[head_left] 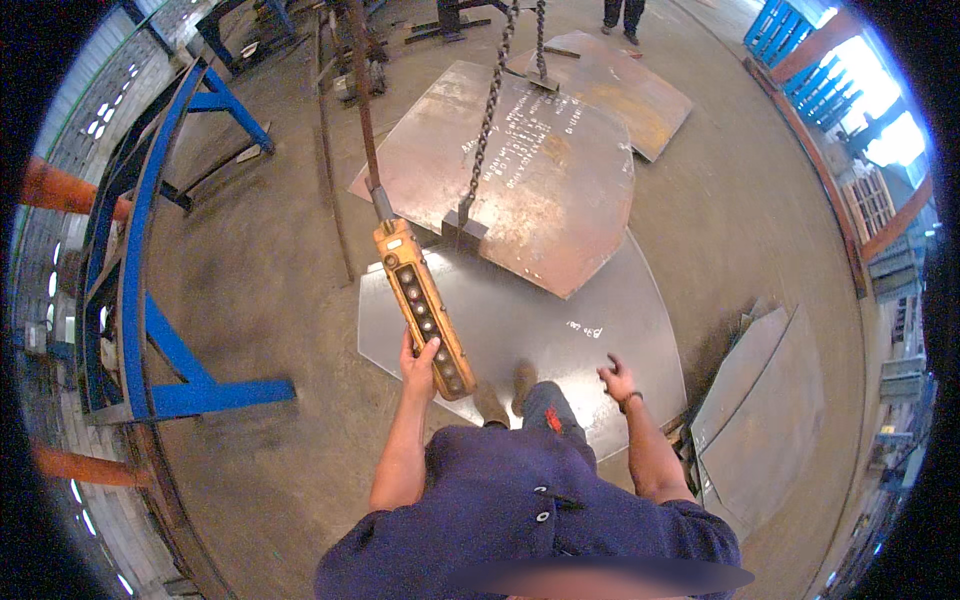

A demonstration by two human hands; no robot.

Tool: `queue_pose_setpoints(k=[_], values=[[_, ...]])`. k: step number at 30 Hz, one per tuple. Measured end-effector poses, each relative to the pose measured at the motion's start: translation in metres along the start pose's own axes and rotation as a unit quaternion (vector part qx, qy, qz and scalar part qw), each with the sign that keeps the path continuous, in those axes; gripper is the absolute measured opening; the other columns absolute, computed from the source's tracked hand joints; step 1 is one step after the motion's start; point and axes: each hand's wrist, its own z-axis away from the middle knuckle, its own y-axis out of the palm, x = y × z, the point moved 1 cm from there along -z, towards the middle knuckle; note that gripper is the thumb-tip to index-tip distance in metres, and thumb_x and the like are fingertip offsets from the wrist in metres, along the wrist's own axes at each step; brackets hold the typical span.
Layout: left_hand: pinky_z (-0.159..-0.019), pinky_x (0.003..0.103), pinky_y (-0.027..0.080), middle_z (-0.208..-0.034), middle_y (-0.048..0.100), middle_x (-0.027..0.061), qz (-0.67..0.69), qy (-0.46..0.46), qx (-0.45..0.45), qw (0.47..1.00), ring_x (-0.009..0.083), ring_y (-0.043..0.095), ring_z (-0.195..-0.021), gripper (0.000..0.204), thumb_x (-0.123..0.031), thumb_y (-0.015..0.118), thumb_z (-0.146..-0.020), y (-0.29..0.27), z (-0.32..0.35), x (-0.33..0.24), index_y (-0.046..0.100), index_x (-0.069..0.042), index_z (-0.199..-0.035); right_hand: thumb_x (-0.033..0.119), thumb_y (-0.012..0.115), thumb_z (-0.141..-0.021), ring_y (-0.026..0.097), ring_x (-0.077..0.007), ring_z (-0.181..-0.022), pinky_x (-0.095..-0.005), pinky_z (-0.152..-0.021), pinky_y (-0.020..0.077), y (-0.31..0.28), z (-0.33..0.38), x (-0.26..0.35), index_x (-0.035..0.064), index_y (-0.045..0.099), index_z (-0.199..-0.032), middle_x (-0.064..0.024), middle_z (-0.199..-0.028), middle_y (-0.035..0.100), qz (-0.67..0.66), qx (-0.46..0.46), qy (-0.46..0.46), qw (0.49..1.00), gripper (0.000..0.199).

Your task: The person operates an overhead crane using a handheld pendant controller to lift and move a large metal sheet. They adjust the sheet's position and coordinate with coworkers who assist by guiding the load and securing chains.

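My left hand (420, 366) is wrapped round the lower part of a yellow crane pendant control (399, 262), its thumb lying by the row of dark buttons. The pendant hangs from a cable (366, 120). Out to the right, my right hand (617, 379) is held in the air with fingers apart and nothing in it. Ahead of me a large steel plate (560, 215) with white handwriting hangs from two chains (487, 120). A dark lifting clamp (464, 231) grips its near edge, and another clamp (542, 80) sits at the far side. Below it lies a second plate (640, 330).
A blue steel frame (150, 220) stands on the left. Stacked plates (760, 400) lie at the right. Beyond the hanging plate is a rusty plate (650, 100), with a person's legs (622, 15) behind it. Orange posts (75, 188) and blue pallets (790, 50) line the sides.
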Motion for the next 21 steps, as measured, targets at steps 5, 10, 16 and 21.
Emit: queue_pose_setpoints(k=[5, 10, 16, 21], values=[[-0.087, 0.036, 0.054, -0.117, 0.060, 0.0090, -0.006, -0.001, -0.049, 0.999, 0.0195, 0.062, -0.101, 0.059, -0.003, 0.064, -0.087, 0.036, -0.058, 0.028, 0.039, -0.004, -0.140, 0.022, 0.073, -0.085, 0.053, -0.0322, -0.124, -0.0406, -0.100, 0.0460, -0.006, -0.167, 0.186, -0.0007, 0.036, -0.144, -0.0253, -0.136, 0.051, -0.086, -0.026, -0.213, 0.973, 0.074], [-0.088, 0.036, 0.053, -0.119, 0.059, 0.0105, -0.001, 0.009, -0.105, 0.994, 0.0206, 0.062, -0.103, 0.061, -0.003, 0.065, -0.087, 0.058, -0.071, 0.026, 0.037, -0.004, -0.142, 0.050, 0.078, -0.074, 0.037, -0.0392, -0.137, -0.0464, -0.112, 0.0320, 0.026, -0.299, 0.390, 0.0079, 0.022, -0.152, -0.0260, -0.149, 0.035, 0.087, -0.117, -0.404, 0.903, 0.105], [-0.091, 0.039, 0.051, -0.123, 0.058, 0.0117, -0.013, 0.008, -0.133, 0.991, 0.0223, 0.060, -0.107, 0.069, -0.008, 0.069, -0.084, 0.013, -0.099, 0.004, 0.035, -0.003, -0.144, 0.058, 0.080, -0.068, 0.037, -0.0372, -0.137, -0.0434, -0.113, 0.0312, 0.066, -0.393, 0.508, -0.0025, 0.018, -0.150, -0.0260, -0.149, 0.036, 0.025, -0.269, -0.367, 0.890, 0.118], [-0.098, 0.038, 0.047, -0.124, 0.057, 0.0123, -0.020, 0.000, -0.095, 0.995, 0.0238, 0.059, -0.111, 0.071, -0.006, 0.072, -0.081, -0.010, -0.124, 0.010, 0.036, -0.001, -0.142, 0.045, 0.070, -0.084, 0.050, -0.0364, -0.125, -0.0416, -0.108, 0.0365, 0.066, -0.438, 0.474, -0.0070, 0.036, -0.140, -0.0254, -0.135, 0.051, -0.098, -0.263, -0.340, 0.898, 0.083]])
